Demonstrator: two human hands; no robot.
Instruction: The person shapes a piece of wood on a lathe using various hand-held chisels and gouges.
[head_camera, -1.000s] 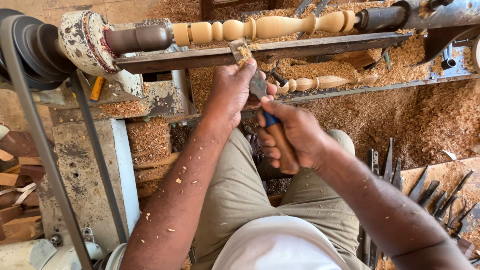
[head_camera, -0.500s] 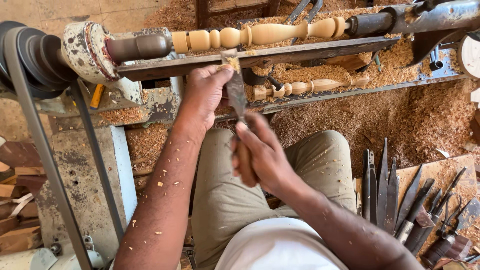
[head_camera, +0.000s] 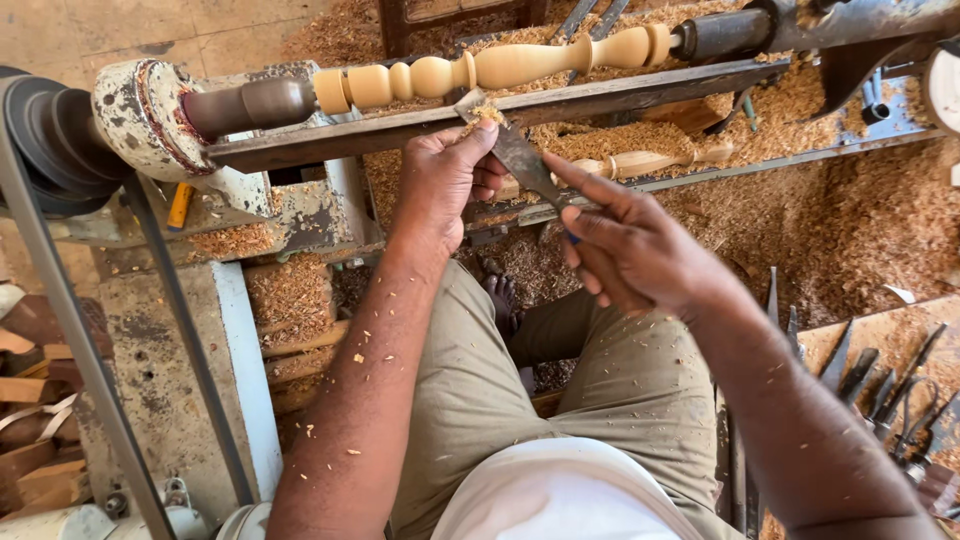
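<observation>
A pale turned wooden spindle (head_camera: 500, 68) is mounted in the lathe (head_camera: 150, 120) across the top of the head view. A flat metal chisel (head_camera: 520, 160) rests on the dark tool rest (head_camera: 600, 100), its tip against the spindle's underside. My left hand (head_camera: 445, 180) pinches the blade near the rest, with shavings on the fingers. My right hand (head_camera: 630, 250) grips the chisel's handle lower down, index finger stretched along the blade. My legs in khaki trousers (head_camera: 600, 400) are below.
A second turned spindle (head_camera: 650, 160) lies in the sawdust behind the rest. Several chisels (head_camera: 880, 380) lie on a board at the right. A drive belt (head_camera: 60, 300) and pulley (head_camera: 50, 140) stand at the left, with wood offcuts (head_camera: 25, 420) at the lower left.
The view has shifted left. My right hand has slid up the chisel handle toward the blade; the left hand stays at the tool rest, holding the blade against the spindle.
</observation>
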